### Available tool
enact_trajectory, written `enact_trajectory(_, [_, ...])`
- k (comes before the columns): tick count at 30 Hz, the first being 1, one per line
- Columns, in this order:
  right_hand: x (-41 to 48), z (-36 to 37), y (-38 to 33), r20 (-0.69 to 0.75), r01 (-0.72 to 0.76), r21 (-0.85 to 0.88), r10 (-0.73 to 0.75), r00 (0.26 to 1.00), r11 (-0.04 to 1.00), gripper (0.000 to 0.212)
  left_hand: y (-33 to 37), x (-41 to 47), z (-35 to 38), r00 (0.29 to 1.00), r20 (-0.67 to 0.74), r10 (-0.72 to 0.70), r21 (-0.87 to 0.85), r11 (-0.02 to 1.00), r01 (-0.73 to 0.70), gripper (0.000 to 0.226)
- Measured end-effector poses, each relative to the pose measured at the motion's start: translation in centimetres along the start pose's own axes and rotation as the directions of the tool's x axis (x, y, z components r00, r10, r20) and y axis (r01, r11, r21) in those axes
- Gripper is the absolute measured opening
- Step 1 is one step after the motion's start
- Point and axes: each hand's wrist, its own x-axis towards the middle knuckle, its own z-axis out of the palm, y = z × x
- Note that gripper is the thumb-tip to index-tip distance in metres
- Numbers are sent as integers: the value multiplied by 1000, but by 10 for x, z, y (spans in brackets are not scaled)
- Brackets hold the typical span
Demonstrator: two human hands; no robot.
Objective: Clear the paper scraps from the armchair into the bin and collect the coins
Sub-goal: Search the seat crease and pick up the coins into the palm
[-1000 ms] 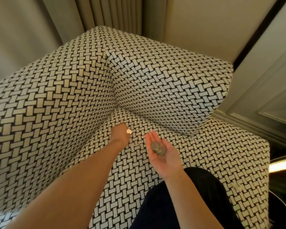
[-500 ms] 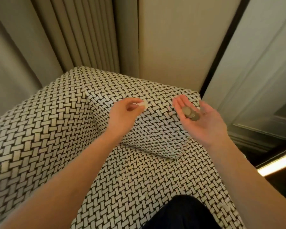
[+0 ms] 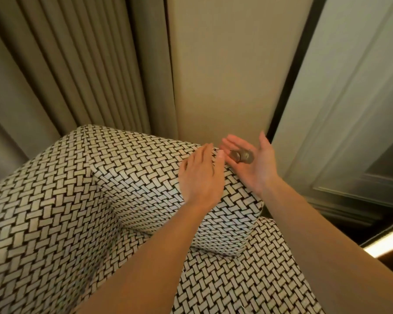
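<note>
Dull silver coins [image 3: 242, 156], overlapping, on open-palmed right hand [image 3: 256, 172]; straight-fingered left hand [image 3: 200, 175] alongside.

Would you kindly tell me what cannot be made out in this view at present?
Head view: whether the left hand pinches anything; its own back hides the fingertips.
Head view: how many coins lie on the right hand; they overlap and blur.
Head view: the bin, outside the frame.
Head view: part of the armchair seat, covered by both forearms.
</note>
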Motion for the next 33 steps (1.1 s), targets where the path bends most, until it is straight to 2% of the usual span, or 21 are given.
enact_trajectory(2, [1, -1, 5, 40, 71, -214, -64, 997, 974, 68, -5, -3, 2, 997, 32, 67, 37, 997, -69, 76])
enact_trajectory(4, [1, 0, 13, 64, 153, -412, -139, 988, 898, 68, -8, -6, 3, 993, 59, 105, 82, 991, -110, 80])
enact_trajectory(7, [0, 3, 24, 147, 266, -711, -232, 962, 651, 72, -8, -8, 4, 989, 75, 129, 136, 981, -139, 79])
enact_trajectory(9, [0, 4, 29, 195, 295, -763, -231, 953, 575, 72, -9, -7, 4, 986, 87, 141, 181, 971, -154, 79])
enact_trajectory(13, [1, 6, 30, 227, 312, -778, -220, 949, 545, 85, -9, -7, 3, 978, 152, 141, 275, 945, -179, 71])
enact_trajectory(16, [2, 7, 31, 212, 305, -733, -222, 952, 608, 66, -7, -6, 2, 978, 163, 130, 277, 945, -171, 63])
enact_trajectory(21, [-1, 4, 20, 142, 277, -469, -238, 961, 839, 54, -6, 3, 2, 972, 215, 91, 240, 960, -142, 58])
enact_trajectory(23, [-3, 2, 16, 120, 274, -362, -247, 961, 891, 50, -5, 10, 1, 960, 270, 80, 241, 959, -148, 57])
enact_trajectory(27, [-4, 2, 16, 81, 284, -335, -273, 959, 898, 47, -7, 23, -1, 943, 319, 92, 225, 959, -170, 55])
enact_trajectory(33, [-4, 6, 18, 48, 282, -405, -288, 957, 870, 52, -5, 20, -4, 963, 240, 120, 160, 974, -161, 52])
